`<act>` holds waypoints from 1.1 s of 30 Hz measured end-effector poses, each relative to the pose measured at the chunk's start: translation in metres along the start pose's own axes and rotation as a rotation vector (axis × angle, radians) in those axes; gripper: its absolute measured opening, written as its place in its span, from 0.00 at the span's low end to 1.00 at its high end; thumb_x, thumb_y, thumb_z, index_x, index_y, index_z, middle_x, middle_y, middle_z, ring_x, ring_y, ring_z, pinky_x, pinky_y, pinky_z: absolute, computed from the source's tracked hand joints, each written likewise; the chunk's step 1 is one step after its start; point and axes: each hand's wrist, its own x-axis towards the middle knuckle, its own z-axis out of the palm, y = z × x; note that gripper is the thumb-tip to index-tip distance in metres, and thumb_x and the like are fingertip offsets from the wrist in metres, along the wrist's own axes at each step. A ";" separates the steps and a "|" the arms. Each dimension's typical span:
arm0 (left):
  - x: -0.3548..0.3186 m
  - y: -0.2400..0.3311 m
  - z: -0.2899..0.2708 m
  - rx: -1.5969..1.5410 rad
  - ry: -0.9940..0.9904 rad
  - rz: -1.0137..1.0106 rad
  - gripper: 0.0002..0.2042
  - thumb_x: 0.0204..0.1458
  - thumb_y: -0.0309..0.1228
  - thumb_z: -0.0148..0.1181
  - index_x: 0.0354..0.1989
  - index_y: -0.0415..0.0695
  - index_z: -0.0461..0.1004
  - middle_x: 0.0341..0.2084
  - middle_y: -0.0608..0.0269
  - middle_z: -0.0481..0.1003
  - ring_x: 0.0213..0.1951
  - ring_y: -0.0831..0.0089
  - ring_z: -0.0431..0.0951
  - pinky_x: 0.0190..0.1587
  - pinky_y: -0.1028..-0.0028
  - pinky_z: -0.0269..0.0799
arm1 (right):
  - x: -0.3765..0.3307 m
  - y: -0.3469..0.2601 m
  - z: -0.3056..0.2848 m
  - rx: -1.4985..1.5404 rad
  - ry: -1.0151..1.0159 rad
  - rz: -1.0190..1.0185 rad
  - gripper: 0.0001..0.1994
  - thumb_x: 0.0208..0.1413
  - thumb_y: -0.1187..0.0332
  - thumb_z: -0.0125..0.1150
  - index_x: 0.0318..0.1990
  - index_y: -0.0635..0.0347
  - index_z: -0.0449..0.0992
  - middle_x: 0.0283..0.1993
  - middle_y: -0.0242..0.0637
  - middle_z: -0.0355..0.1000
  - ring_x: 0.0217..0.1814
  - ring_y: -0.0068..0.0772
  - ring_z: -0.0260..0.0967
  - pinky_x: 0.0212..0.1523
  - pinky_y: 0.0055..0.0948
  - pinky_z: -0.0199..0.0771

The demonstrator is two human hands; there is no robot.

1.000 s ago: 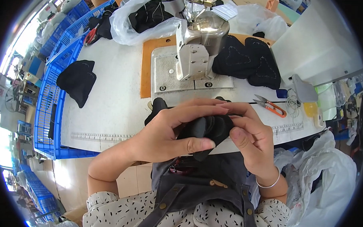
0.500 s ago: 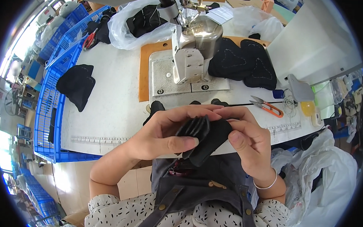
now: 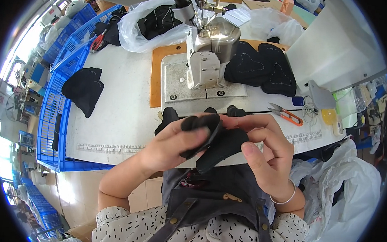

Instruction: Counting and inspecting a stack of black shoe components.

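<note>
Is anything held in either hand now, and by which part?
Left hand: a black bundle, clasped across its middle. Right hand: at the right end of the flat black piece; whether it grips cannot be told.

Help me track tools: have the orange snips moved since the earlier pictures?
No: judged against the machine's metal plate, the snips lie in the same spot; the whole view merely shifted slightly.

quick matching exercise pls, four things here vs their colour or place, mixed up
1. thread snips
2. black fabric pieces
3. bracelet
4. plastic crate

A. around the right wrist
B. blue, at the left edge of the table
C. between the left hand and right hand
D. orange-handled

Pairs: 1-D, 2-C, 3-A, 4-B
</note>
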 end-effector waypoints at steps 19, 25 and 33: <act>0.002 -0.006 0.011 -0.068 0.044 0.060 0.27 0.52 0.45 0.35 0.52 0.37 0.64 0.59 0.38 0.54 0.61 0.54 0.57 0.62 0.63 0.51 | -0.012 -0.004 0.011 0.380 0.031 0.344 0.09 0.52 0.76 0.58 0.34 0.70 0.63 0.31 0.38 0.69 0.32 0.19 0.70 0.33 0.20 0.76; 0.002 -0.006 0.013 -0.089 0.070 0.023 0.26 0.51 0.45 0.40 0.52 0.37 0.64 0.59 0.37 0.54 0.60 0.54 0.58 0.61 0.63 0.54 | -0.014 -0.002 0.011 0.397 0.031 0.355 0.09 0.52 0.75 0.58 0.34 0.69 0.63 0.31 0.38 0.69 0.32 0.20 0.70 0.33 0.20 0.76; 0.004 0.001 0.012 0.135 0.131 0.114 0.13 0.47 0.36 0.51 0.38 0.41 0.65 0.56 0.35 0.58 0.54 0.53 0.65 0.57 0.66 0.61 | -0.012 0.002 0.008 0.398 0.042 0.386 0.08 0.53 0.75 0.57 0.36 0.69 0.64 0.32 0.37 0.69 0.32 0.19 0.69 0.32 0.19 0.75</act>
